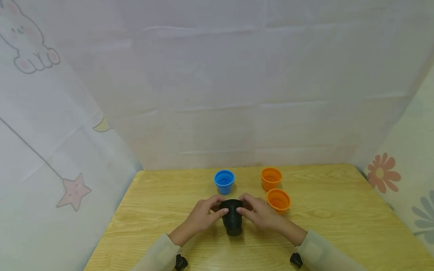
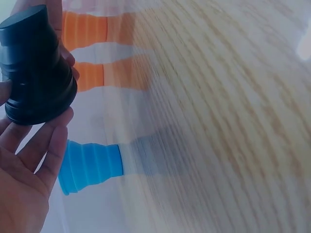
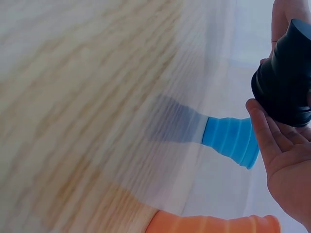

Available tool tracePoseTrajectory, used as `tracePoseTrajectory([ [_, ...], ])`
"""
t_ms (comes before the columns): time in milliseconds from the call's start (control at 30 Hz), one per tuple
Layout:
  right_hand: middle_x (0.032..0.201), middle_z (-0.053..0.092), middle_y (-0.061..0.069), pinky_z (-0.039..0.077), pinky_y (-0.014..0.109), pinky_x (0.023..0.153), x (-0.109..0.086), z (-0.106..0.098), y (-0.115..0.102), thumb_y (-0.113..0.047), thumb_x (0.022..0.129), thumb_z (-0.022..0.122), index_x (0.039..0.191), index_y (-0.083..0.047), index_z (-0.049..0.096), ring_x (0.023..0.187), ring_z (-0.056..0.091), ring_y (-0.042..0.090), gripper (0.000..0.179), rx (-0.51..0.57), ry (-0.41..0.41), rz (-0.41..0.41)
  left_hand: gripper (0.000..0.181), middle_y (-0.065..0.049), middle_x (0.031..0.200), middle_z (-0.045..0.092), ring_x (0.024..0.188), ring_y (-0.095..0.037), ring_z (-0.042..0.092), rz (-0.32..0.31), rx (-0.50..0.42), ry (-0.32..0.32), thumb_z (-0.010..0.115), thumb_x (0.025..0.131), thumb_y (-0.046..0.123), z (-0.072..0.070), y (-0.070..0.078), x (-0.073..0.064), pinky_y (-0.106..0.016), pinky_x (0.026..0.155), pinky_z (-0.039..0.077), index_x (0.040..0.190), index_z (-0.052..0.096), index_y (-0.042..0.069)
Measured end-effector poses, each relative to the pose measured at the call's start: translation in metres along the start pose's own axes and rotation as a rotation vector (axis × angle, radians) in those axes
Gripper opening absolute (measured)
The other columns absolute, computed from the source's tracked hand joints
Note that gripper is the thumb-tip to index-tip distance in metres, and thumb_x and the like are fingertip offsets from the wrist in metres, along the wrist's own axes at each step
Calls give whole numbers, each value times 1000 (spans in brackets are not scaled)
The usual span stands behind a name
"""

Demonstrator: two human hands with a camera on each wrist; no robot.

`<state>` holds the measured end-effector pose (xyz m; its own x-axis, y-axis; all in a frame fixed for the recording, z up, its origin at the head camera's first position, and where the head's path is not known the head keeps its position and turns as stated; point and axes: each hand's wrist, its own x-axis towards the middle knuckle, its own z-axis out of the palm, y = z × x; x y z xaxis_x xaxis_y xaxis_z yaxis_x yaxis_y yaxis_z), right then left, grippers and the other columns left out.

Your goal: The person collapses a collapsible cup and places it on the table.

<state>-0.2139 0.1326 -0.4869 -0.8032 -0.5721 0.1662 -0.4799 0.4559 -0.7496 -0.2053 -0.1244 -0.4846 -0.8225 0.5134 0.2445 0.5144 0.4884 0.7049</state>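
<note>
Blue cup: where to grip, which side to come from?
I'd pinch the blue cup by its outer wall just under the rim, from the left: it stands upright, widest at the rim, tapering to the base; orange cups sit right, the held black cup in front.

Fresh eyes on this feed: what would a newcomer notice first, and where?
Probably the black, ridged, tapering cup, held between the left hand and right hand over the yellowish wood-grain table. Next, the bright blue ridged cup standing just beyond it, and two vivid orange ridged cups to the blue one's right.
</note>
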Motion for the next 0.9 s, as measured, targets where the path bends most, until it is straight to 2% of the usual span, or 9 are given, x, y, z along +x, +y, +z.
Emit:
tracePoseTrajectory([
  [167,102,73,-3,57,27,78,0,-1,-1,-33,105,57,114,-18,59,88,66,5,18,-24,0,-30,26,4,101,77,85,-5,69,0,12,2,63,101,36,1,0,0,-27,75,57,117,67,17],
  [367,105,74,2,60,33,84,0,-1,-3,-31,106,56,113,-15,59,94,70,11,18,-14,-9,-49,27,3,100,77,85,-7,70,-5,-8,-3,62,102,38,2,1,0,-26,74,56,115,68,16],
  [567,102,74,1,59,29,82,0,-1,-6,-29,106,56,113,-14,59,91,70,10,17,-50,-15,-56,23,2,99,77,86,-10,71,-5,-10,-4,64,101,34,2,2,0,-24,72,55,113,69,15],
  [900,96,74,1,58,24,74,0,3,-3,-22,105,58,114,-13,59,85,69,6,13,-119,-17,-86,12,1,93,77,80,-3,68,-1,36,-32,68,99,23,-2,4,0,-22,68,54,108,69,15],
])
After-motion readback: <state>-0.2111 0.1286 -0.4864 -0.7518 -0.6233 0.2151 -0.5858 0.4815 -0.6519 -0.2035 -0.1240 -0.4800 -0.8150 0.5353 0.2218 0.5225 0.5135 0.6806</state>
